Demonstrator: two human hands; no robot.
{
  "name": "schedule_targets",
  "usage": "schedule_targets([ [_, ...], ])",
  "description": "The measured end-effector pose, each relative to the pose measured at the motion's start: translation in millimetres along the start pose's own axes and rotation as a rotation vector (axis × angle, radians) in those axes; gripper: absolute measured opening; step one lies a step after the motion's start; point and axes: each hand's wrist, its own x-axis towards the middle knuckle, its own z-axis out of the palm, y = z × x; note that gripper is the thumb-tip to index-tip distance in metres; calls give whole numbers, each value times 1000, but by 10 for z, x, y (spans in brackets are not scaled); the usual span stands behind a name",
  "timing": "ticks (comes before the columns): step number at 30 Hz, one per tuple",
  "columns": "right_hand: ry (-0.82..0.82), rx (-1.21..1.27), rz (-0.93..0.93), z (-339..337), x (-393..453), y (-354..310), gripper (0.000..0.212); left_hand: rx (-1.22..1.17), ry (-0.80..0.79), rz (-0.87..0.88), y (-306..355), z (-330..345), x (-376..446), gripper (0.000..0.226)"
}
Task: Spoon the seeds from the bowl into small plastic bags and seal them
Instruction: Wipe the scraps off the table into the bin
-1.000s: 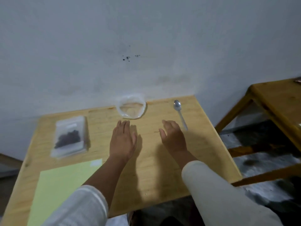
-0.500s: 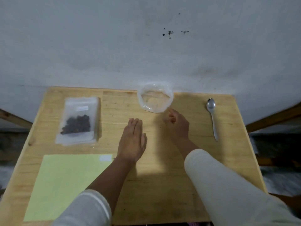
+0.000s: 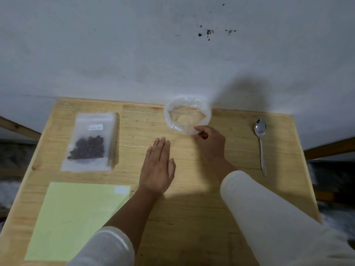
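Observation:
A clear plastic bowl [image 3: 187,114] stands at the table's far edge, with no seeds visible inside. My right hand [image 3: 210,143] pinches its near rim between thumb and curled fingers. My left hand [image 3: 157,167] rests flat on the wood, fingers straight, just left of the right hand. A small clear plastic bag [image 3: 91,142] holding dark seeds lies at the left, a white label near its top. A metal spoon [image 3: 261,144] lies at the right, bowl end toward the wall.
A pale green sheet [image 3: 75,221] with a small white label covers the near left of the wooden table [image 3: 192,217]. A white wall rises just behind the table. Wooden furniture rails show at the far left and right edges.
My right hand has reached forward from flat on the table to the bowl and taken hold of its near rim. The left hand stays flat. The camera has tilted further down.

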Motion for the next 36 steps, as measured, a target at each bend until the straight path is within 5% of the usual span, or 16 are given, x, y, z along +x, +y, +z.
schedule_targets([
  [9,173,85,84,-285,-153,-85,22,-7,-57,67,100,-90,86,59],
  [30,975,238,584,-1391,-2373,669,20,7,-329,911,1523,199,-638,57],
  [36,1130,290,725,-1605,-3046,1208,17,0,-431,998,2064,570,-1030,62],
])
